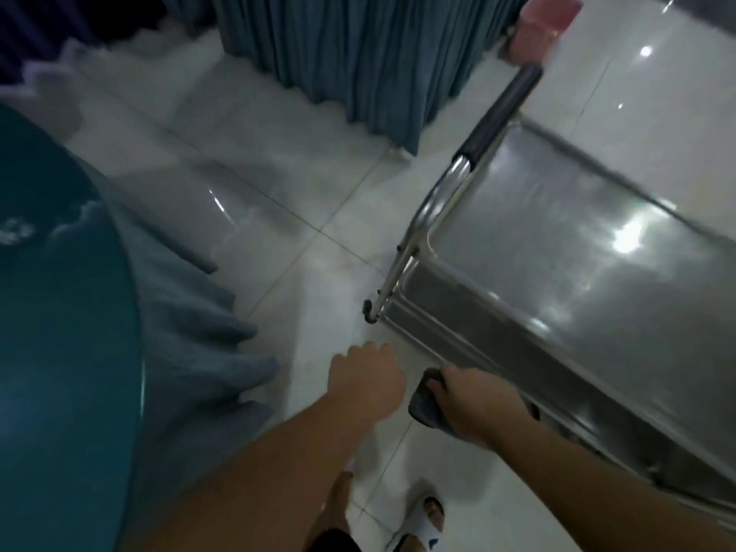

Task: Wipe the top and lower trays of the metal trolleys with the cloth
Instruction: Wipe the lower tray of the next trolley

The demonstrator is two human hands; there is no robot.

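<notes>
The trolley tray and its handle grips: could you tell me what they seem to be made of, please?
The tray looks like polished metal, probably stainless steel: grey and glossy, mirroring ceiling lights. The far grip looks like dark matte rubber or foam over a chrome tube. The right hand holds a similar near grip.

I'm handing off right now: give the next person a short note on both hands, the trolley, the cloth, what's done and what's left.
Right hand grips the trolley's near dark handle. Left hand hangs beside it, fingers curled, holding nothing that shows. The metal trolley stands on the tiled floor, to the right; its top tray is bare and shiny. No cloth is in view. The blurred picture does not show whether any tray has been wiped. Left: find the cloth, wipe top and lower trays.
</notes>
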